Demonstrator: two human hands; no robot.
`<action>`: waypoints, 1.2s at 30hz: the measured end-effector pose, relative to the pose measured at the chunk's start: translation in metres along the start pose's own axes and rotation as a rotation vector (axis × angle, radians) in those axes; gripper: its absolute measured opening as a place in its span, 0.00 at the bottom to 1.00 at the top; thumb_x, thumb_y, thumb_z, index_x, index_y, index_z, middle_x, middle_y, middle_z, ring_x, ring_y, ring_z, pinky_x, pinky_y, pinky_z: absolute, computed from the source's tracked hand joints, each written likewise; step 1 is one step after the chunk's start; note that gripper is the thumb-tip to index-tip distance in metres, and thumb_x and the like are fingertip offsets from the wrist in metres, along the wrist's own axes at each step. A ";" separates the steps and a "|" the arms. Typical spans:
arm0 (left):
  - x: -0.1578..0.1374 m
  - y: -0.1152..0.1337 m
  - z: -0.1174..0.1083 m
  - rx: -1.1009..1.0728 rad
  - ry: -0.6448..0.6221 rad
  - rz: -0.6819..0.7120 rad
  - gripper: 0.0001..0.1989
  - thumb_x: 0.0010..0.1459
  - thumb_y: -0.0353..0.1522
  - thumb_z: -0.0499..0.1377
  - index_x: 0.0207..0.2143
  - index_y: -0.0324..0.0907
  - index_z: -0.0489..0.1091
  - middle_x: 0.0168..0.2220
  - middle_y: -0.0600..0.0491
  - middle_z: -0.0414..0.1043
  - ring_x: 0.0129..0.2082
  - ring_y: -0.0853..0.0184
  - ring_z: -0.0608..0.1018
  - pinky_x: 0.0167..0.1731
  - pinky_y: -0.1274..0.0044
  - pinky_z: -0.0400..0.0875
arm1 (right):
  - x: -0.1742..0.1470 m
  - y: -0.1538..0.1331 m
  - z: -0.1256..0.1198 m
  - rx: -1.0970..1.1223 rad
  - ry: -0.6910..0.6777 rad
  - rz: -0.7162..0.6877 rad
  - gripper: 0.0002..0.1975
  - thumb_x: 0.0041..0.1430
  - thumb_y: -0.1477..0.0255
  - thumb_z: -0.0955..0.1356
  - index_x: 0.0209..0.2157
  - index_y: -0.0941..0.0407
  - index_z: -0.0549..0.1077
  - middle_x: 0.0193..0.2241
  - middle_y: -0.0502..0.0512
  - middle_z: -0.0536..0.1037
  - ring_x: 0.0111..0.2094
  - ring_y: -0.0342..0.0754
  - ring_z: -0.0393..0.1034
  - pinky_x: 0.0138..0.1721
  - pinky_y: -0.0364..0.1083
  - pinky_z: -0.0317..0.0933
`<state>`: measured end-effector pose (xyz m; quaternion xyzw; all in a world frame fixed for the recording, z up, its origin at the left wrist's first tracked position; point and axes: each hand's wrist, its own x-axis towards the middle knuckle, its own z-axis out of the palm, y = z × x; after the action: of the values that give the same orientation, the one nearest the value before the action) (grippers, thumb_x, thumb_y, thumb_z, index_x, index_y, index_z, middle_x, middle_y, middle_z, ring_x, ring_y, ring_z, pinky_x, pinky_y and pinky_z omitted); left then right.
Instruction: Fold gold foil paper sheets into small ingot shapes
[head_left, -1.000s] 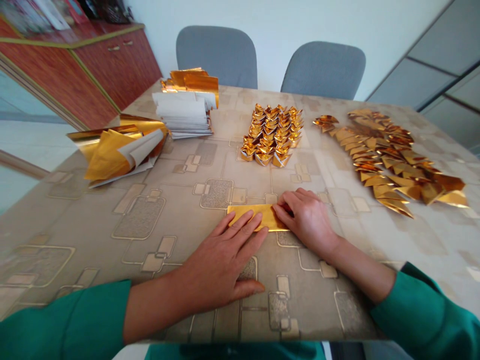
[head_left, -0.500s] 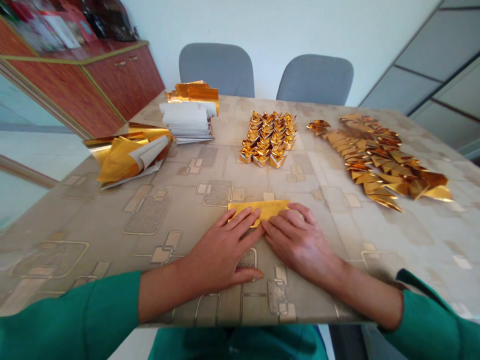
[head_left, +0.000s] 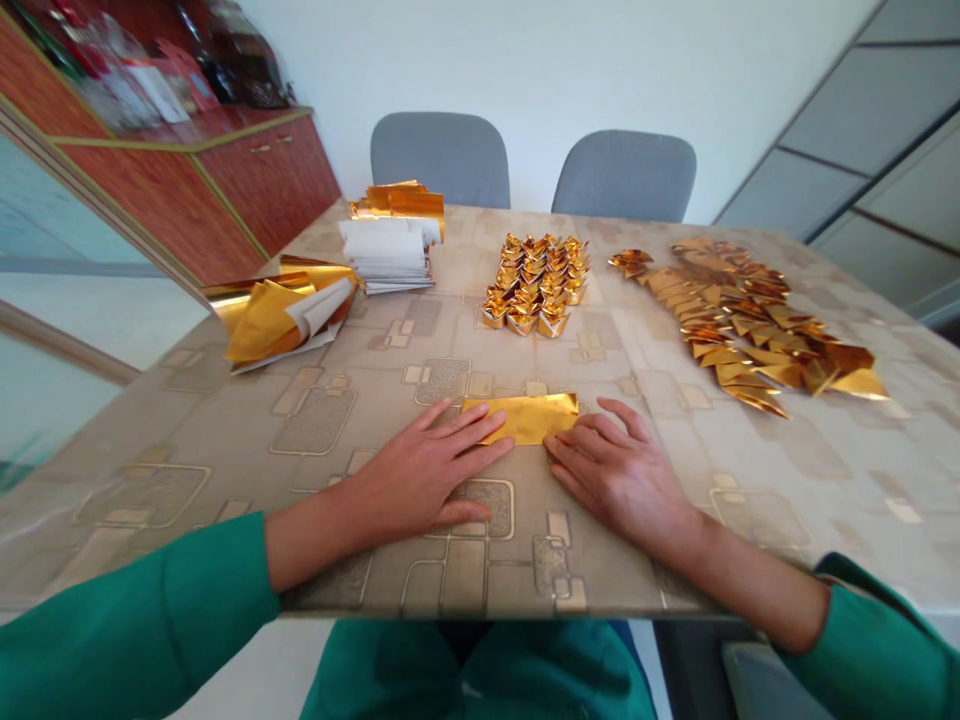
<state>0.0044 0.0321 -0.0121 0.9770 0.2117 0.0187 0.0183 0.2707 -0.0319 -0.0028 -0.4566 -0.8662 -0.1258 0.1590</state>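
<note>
Resting with fingers apart, my left hand [head_left: 420, 475] covers the left end of a gold paper strip [head_left: 534, 420] on the patterned tablecloth [head_left: 390, 385]; my right hand [head_left: 619, 475] touches its near right corner, pinching or not, I can't tell.

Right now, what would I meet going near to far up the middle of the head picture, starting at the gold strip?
Gold strip → rows of folded gold pieces → gray chairs → wall.
</note>
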 end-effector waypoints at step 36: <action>0.024 -0.008 -0.007 -0.022 0.286 -0.013 0.11 0.67 0.31 0.51 0.36 0.40 0.73 0.37 0.49 0.76 0.38 0.65 0.76 0.43 0.72 0.70 | 0.042 0.020 0.011 0.117 -0.151 -0.134 0.12 0.68 0.66 0.63 0.37 0.57 0.75 0.33 0.55 0.75 0.36 0.47 0.66 0.37 0.46 0.54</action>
<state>0.0226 0.0498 -0.0053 0.9626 0.2184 0.1601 -0.0011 0.2636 0.0147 0.0045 -0.3958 -0.9102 -0.0506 0.1107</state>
